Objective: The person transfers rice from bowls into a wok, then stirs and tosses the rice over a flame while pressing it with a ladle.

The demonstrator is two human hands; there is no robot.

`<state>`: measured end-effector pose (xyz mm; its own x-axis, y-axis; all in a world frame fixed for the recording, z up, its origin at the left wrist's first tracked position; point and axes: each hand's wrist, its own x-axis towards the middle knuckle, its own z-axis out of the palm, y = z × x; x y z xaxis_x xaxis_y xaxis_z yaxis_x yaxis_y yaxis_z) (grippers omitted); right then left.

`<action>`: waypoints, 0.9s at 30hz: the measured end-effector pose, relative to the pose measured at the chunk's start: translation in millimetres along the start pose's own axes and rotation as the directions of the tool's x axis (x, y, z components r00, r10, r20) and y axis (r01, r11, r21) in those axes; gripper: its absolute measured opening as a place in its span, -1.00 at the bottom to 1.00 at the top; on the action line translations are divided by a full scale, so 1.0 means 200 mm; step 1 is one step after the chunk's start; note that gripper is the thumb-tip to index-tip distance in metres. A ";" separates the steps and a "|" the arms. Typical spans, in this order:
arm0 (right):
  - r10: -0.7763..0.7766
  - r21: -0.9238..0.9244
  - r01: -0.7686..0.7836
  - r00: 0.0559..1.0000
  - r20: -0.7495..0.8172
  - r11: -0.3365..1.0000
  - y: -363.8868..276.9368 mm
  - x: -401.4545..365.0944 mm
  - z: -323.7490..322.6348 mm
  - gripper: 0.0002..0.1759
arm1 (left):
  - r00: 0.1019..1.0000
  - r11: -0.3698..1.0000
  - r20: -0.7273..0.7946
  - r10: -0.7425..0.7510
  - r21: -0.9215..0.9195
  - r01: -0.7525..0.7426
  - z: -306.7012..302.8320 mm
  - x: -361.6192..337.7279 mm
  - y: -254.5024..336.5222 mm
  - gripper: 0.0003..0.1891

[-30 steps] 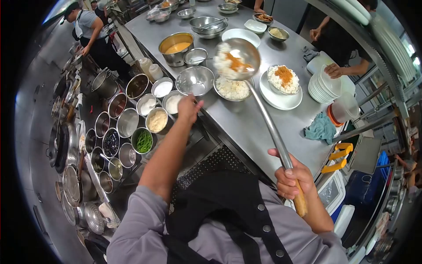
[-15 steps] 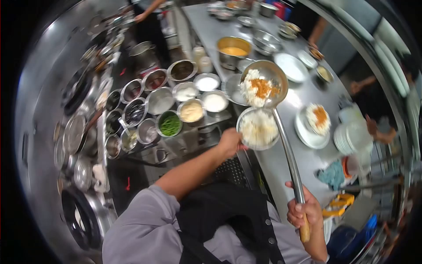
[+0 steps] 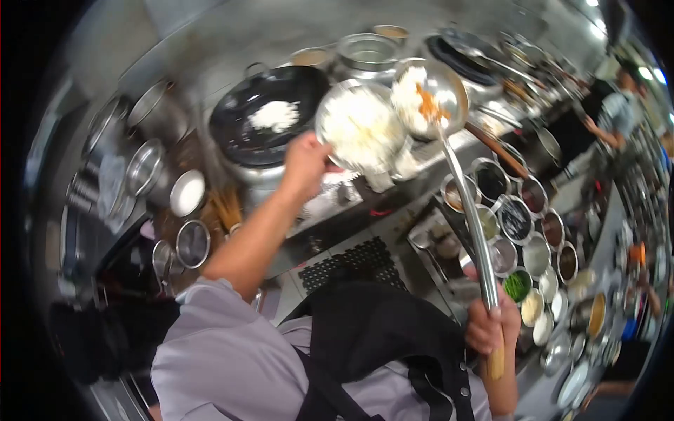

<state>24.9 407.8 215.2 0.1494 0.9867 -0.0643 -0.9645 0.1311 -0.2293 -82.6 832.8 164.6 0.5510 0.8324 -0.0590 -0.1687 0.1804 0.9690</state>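
Note:
My left hand [image 3: 307, 165] grips the near left edge of a round metal bowl [image 3: 385, 89] heaped with white, rice-like food [image 3: 359, 130], blurred by motion. My right hand [image 3: 495, 324] is wrapped round the wooden end of a long-handled metal ladle [image 3: 469, 196]. Its scoop is raised just right of the bowl and carries white rice [image 3: 406, 98] with an orange topping [image 3: 430, 104]. Ahead of my left hand, a black wok [image 3: 232, 116] on the stove has a white clump [image 3: 274, 116] inside.
A wide metal pot [image 3: 370, 50] stands behind the bowl, with another black wok [image 3: 456, 63] farther right. Several ingredient containers, one with green vegetables [image 3: 518, 285], line the right side. Pans and strainers [image 3: 193, 243] sit at left. Another person [image 3: 614, 116] stands far right.
My view has swung left from the steel table to the stove. Both hands have come along, still gripping the bowl and the ladle.

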 end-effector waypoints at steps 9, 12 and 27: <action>-0.087 -0.959 -0.181 0.975 -0.204 0.220 0.12 1.91 0.06 -0.15 | 0.699 0.021 0.028 0.715 0.998 -0.062 -1.10 0.94 0.29 -0.82; -0.079 -0.939 -0.291 0.956 -0.281 -0.186 0.18 2.20 -0.16 -0.17 | 0.952 -0.175 0.043 0.302 0.985 0.011 -1.28 1.15 0.00 -0.67; -0.189 -0.948 -0.130 0.979 -0.076 -0.291 0.02 2.03 -0.26 -0.21 | 0.572 -0.042 0.168 0.803 0.973 -0.226 -1.36 0.94 0.57 -0.82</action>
<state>92.9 803.9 137.7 0.3454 0.9338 -0.0933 0.4680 -0.2576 -0.8454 -220.6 1151.8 198.6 0.3171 0.5330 0.7845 0.6778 -0.7059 0.2056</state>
